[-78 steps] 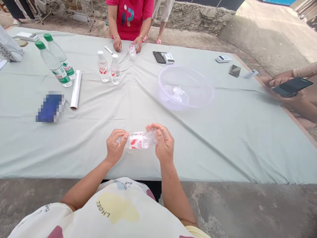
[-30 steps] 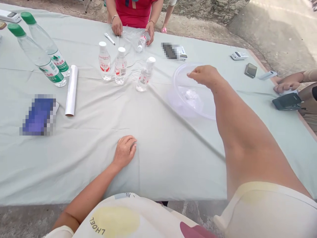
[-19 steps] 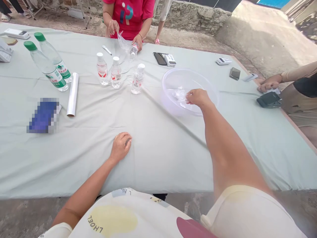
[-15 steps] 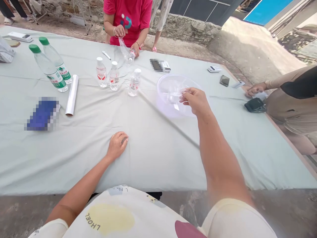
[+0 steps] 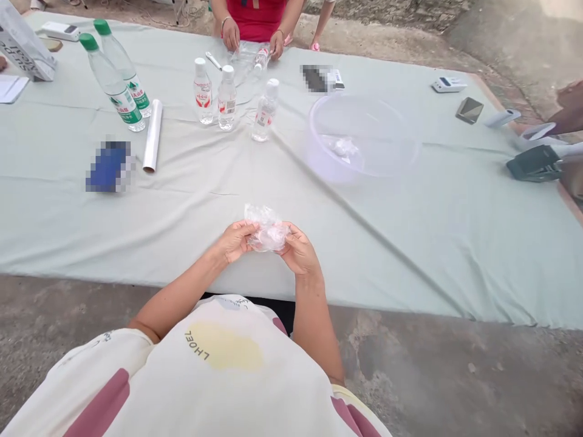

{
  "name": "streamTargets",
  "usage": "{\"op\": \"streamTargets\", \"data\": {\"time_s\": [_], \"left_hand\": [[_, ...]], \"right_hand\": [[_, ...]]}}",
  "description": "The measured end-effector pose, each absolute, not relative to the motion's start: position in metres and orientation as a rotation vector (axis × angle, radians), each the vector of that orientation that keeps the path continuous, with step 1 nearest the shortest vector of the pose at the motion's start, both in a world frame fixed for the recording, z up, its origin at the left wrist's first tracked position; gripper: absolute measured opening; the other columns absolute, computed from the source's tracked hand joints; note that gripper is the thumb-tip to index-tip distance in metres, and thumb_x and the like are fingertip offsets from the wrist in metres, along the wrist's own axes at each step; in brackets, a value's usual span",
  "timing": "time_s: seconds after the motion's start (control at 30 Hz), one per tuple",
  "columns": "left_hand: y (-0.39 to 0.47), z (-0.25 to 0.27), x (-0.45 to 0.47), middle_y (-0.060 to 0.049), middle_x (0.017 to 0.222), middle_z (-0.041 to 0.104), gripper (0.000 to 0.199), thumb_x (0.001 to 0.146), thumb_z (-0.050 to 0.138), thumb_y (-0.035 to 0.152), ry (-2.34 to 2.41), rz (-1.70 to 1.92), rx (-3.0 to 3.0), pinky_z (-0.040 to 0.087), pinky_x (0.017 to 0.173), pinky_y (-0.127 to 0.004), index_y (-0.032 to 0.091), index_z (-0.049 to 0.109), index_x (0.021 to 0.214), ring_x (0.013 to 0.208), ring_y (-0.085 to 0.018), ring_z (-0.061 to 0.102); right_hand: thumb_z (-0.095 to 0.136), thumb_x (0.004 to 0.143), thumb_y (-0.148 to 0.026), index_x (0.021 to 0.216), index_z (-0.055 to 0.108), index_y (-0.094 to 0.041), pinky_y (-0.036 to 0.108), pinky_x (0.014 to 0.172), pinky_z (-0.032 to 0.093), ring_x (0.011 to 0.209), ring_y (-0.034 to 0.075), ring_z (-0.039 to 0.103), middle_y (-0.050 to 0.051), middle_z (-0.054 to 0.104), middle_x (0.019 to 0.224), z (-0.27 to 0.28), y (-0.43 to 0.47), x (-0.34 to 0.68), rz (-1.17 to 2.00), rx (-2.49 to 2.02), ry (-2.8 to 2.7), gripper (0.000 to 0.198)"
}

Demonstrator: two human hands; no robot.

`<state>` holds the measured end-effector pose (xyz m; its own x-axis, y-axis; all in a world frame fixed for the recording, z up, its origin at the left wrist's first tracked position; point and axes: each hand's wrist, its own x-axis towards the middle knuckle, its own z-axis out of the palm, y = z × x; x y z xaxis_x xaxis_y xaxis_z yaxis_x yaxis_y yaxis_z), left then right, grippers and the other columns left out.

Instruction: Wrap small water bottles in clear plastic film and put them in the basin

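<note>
Between my two hands is a crumpled piece of clear plastic film [image 5: 268, 229], held just above the table's near edge. My left hand [image 5: 237, 240] pinches its left side between thumb and fingers. The right side is gripped by my right hand [image 5: 298, 247]. Beyond them, to the right, stands a translucent pale purple basin [image 5: 332, 167] with more crumpled clear plastic [image 5: 344, 147] lying inside. Whether the film is a bag or a sheet I cannot tell.
Three small water bottles [image 5: 226, 103] stand mid-table. Left of them are two green-capped bottles [image 5: 121, 91], a roll of plastic film [image 5: 153, 136] and a blurred blue object [image 5: 109, 169]. Across the table, a person in red [image 5: 255, 21] handles a bottle [image 5: 261, 59]. A dark case [image 5: 535, 164] lies at right.
My right hand has come back from over the basin with the clear plastic. My left hand has risen from the table and now grips it too. The view has tilted down.
</note>
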<state>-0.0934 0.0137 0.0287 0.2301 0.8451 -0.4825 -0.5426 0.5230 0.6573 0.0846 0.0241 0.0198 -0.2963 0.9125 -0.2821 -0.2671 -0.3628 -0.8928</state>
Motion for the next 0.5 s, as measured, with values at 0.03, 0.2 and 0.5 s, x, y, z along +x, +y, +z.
{"op": "streamTargets", "data": {"time_s": [0.03,0.2,0.5], "left_hand": [[0.012,0.027,-0.097,-0.002,0.078,0.065,0.037,0.060,0.090,0.034,0.966,1.074,0.354,0.053,0.063,-0.026,0.016,0.061,0.075,0.069,-0.012,0.061],[0.013,0.031,-0.125,0.003,0.074,0.062,0.039,0.061,0.088,0.038,1.140,1.418,0.439,0.037,0.045,-0.016,0.020,0.057,0.075,0.059,-0.006,0.054],[-0.007,0.066,-0.132,0.004,0.064,0.056,0.023,0.072,0.073,0.034,1.374,1.482,0.845,0.031,0.042,-0.018,0.019,0.056,0.070,0.049,-0.005,0.043]], "right_hand": [[0.079,0.064,-0.050,0.090,0.064,-0.024,0.024,0.050,0.041,0.054,0.010,0.048,-0.005,0.055,0.066,0.017,0.019,0.089,1.773,-1.105,-0.936,0.040],[0.085,0.059,-0.041,0.084,0.065,-0.020,0.021,0.050,0.040,0.053,0.006,0.048,-0.002,0.065,0.075,0.005,-0.004,0.119,1.694,-1.278,-0.796,0.038],[0.069,0.075,-0.057,0.106,0.067,-0.024,0.030,0.080,0.052,0.098,0.018,0.065,0.005,0.070,0.110,0.032,-0.012,0.109,1.205,-1.419,-1.102,0.045]]}}
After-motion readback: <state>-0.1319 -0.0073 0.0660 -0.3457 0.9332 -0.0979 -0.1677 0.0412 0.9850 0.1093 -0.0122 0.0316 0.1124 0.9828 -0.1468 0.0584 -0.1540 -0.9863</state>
